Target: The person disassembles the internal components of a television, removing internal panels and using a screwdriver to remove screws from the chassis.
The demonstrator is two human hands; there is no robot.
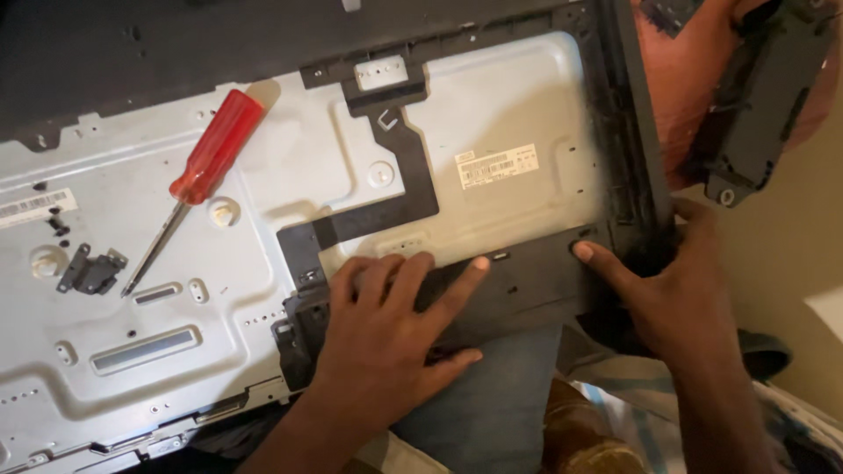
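1. Left hand spread flat, right hand fingertips pressing, neither gripping, on black plastic strip at lower centre of grey metal panel.
2. Risk: strip snapping if forced.
3. Red screwdriver, upper left, liable to roll off.

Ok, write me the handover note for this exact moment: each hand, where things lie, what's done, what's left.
Left hand: flat on the black plastic strip along the near edge of the metal back panel, fingers spread, holding nothing.
Right hand: at the panel's black corner frame, forefinger pressing on the strip.
Red-handled screwdriver and a small black bracket lie loose on the panel.
Done: bracket off.
Left: the strip is still on the panel.
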